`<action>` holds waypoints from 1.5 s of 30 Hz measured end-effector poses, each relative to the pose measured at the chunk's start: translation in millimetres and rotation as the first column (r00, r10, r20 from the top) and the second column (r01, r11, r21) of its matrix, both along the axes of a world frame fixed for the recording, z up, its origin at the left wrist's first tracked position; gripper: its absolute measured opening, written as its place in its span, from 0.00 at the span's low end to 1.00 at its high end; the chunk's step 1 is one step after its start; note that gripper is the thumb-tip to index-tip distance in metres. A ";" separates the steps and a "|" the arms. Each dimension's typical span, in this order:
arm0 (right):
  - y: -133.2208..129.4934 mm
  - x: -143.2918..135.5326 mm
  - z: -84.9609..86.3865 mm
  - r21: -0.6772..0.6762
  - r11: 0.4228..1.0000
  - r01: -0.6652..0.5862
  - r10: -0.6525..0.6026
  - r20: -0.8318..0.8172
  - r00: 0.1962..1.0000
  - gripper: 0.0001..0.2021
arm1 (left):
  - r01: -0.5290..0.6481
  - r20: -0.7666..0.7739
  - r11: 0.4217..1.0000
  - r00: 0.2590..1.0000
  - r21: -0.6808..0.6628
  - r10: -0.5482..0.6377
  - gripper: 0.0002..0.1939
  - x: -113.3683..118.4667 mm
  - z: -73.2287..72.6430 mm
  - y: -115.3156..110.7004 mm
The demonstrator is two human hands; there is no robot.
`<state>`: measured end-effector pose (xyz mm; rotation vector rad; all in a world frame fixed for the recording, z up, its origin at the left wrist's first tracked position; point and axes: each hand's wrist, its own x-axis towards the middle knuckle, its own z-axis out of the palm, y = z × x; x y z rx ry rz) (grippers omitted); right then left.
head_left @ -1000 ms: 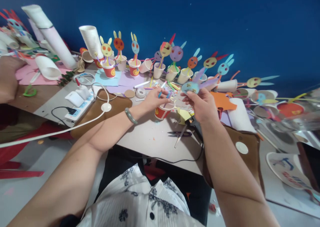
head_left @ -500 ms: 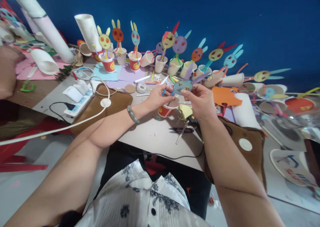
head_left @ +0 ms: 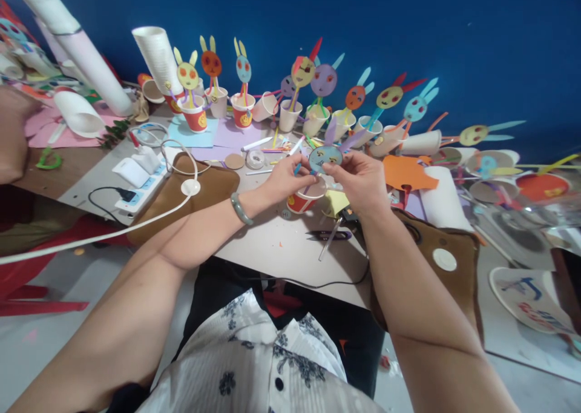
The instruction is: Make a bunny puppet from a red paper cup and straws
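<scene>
My right hand (head_left: 361, 177) pinches the edge of a blue paper rabbit head (head_left: 324, 157) with a drawn face and two purple ears. Fingers of my left hand (head_left: 290, 175) are closed around a small blue strip (head_left: 298, 169), just left of the head. Under both hands stands a red and white paper cup (head_left: 302, 202), its rim partly hidden by them. A yellow paper piece (head_left: 336, 202) lies right of the cup. Thread snips (head_left: 330, 235) rest on the table in front of it.
Finished paper rabbits in cups line the wall, one a yellow-headed rabbit (head_left: 187, 75). On the left are a power strip (head_left: 147, 189) and a white cable (head_left: 149, 226). A tape roll (head_left: 255, 159), orange paper (head_left: 406, 174) and a brown pouch (head_left: 447, 286) lie about. Another person's arm (head_left: 13, 131) shows far left.
The blue rabbit head has turned more upright, with its purple ears now pointing up instead of off to the right. My right hand has shifted slightly left. The view has moved a little.
</scene>
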<state>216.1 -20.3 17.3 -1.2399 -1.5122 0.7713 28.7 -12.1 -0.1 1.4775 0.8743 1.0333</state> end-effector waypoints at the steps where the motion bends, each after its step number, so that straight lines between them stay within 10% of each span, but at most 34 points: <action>1: 0.1 0.1 0.0 -0.019 1.000 -0.001 0.001 0.006 1.000 0.18 | -0.002 0.002 1.000 1.000 0.011 0.002 0.11 0.2 -0.6 0.4; 45: 12.8 2.8 -13.7 0.106 0.994 -0.004 0.004 -0.004 1.000 0.28 | -0.060 0.026 0.985 0.998 0.164 0.056 0.22 1.7 -12.0 3.2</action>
